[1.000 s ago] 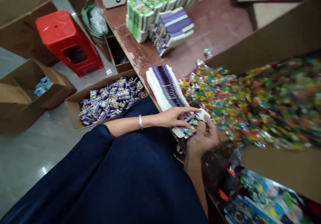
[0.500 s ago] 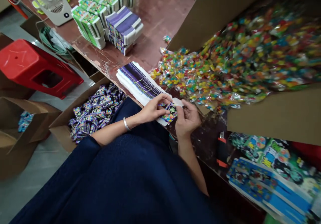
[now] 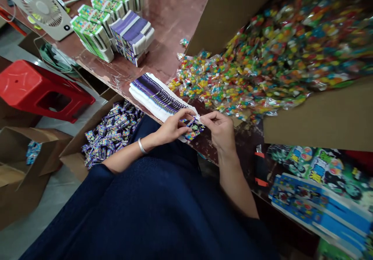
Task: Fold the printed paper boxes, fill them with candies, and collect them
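Observation:
My left hand [image 3: 172, 127] and my right hand [image 3: 220, 128] both pinch one small flat printed carton [image 3: 193, 128], purple and multicoloured, at the near end of a fanned row of flat purple-and-white cartons [image 3: 154, 95] along the table's edge. My left wrist wears a silver bangle. Just beyond my right hand spreads a heap of small clear candy packets [image 3: 250, 70], spilling from a big tipped cardboard box [image 3: 317, 116].
Stacks of green cartons [image 3: 93, 31] and purple cartons [image 3: 132, 35] stand farther back on the brown table [image 3: 175, 11], beside a small white fan [image 3: 40, 9]. On the floor: a box of filled purple packs [image 3: 110, 132], a red stool [image 3: 40, 91], open cardboard boxes [image 3: 23, 163]. Blue printed packages [image 3: 317, 209] lie at right.
The view has swung toward the table. My hands went from resting on the carton row to pinching one flat carton between them and lifting its end.

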Available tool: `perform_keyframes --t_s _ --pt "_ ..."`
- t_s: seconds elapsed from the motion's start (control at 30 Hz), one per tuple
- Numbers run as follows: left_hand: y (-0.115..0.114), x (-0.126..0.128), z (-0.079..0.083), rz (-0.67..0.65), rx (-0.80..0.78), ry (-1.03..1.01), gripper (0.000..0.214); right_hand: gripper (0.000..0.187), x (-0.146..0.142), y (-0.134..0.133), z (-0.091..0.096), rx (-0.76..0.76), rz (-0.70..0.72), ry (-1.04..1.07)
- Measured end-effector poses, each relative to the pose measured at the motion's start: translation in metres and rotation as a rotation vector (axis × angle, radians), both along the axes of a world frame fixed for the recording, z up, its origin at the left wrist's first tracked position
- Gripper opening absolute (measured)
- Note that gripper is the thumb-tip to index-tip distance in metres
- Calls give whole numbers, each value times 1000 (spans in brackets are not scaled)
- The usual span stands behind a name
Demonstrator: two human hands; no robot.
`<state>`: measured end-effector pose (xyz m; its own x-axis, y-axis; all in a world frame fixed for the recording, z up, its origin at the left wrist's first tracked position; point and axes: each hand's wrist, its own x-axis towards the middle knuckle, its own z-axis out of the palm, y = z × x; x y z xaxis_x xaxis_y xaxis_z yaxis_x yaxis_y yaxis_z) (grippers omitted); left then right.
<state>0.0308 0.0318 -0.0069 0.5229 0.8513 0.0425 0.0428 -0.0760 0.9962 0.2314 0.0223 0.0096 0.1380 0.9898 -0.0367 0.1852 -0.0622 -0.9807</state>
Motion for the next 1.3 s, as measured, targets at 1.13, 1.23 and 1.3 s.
perform_keyframes --t_s 1.13,1.23,1.3 --pt "10 2 -12 -70 -107 257 31 29 121 -14 -45 154 -310 -758" --pt "8 1 -11 -64 33 376 32 28 99 -19 -16 180 -197 -570" --pt "7 1 -9 -74 71 394 32 24 83 -19 8 218 -130 -572"
